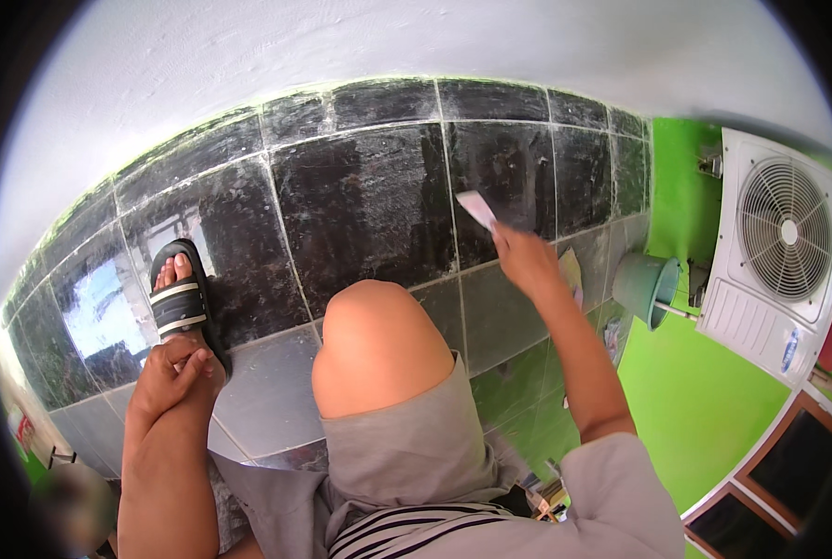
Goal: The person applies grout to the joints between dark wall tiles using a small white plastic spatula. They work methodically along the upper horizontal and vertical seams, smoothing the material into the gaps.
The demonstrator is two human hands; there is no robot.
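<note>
My right hand (528, 265) is closed around the handle of a pale flat scraper (476, 210), blurred a little. Its wide end points up and to the left, over the black floor tiles (364, 200); whether it touches them I cannot tell. Whitish smears and scuffs mark several of these tiles. On the left, my left hand (166, 377) wraps around my ankle (213, 377), just behind a black sandal (179, 307) with white stripes. The sandalled foot stands on a shiny dark tile. My bare knee (369, 345) is bent between the two arms.
A white wall (341, 47) borders the tiles at the far side. Grey tiles (271, 387) run nearer to me. To the right are a green bucket (644, 289) with a white stick, an air-conditioner outdoor unit (761, 270) and brown-framed windows (798, 456). A blurred person (75, 503) appears lower left.
</note>
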